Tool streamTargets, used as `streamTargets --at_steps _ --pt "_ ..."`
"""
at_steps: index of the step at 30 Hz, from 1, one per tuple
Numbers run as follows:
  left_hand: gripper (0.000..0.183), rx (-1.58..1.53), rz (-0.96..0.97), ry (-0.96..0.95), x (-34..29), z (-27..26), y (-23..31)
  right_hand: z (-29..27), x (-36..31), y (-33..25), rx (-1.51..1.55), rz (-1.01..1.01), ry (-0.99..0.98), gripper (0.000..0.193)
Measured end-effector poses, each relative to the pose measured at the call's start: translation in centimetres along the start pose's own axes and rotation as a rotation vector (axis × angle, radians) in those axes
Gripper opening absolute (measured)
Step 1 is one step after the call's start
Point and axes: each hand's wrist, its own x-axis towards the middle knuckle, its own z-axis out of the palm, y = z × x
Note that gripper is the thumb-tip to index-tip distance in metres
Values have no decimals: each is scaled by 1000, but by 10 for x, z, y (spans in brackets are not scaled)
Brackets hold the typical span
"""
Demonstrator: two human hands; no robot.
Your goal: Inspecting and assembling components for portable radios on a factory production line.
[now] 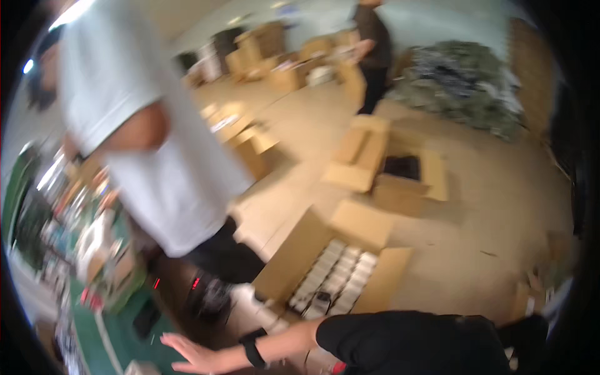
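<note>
My right hand (194, 356) reaches in at the lower left, with a black band on the wrist and a black sleeve (406, 344) behind it. Its fingers are stretched out and apart, and nothing shows in them. The hand is over or beside the edge of a green-topped table (87, 325); contact cannot be made out. Nearest to it on the table lies a dark flat object (147, 319). A pale, blurred item (142, 367) sits by the fingers at the lower edge. My left hand is out of the picture.
An open carton (334, 275) with rows of white small boxes stands beyond my arm. Another open carton (406, 187) holds something dark. A person in a white shirt (169, 156) stands at the table; another person (375, 50) is farther back, near a greenish pile (459, 84).
</note>
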Motion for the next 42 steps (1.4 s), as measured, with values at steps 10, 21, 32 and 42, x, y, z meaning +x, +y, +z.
streamTargets --at_steps 10,21,32,42 --pt "82 116 -47 22 -11 35 -26 -337 -310 231 -681 954 422 89" --pt "70 92 -223 83 -11 40 -26 -307 -432 312 -962 1528 -279 112" --pt "66 115 -356 19 -2 37 -20 -273 -416 361 -1269 1627 -422 101" --pt "66 192 -400 -15 1 38 -21 -272 -416 368 -1185 1661 -379 93"
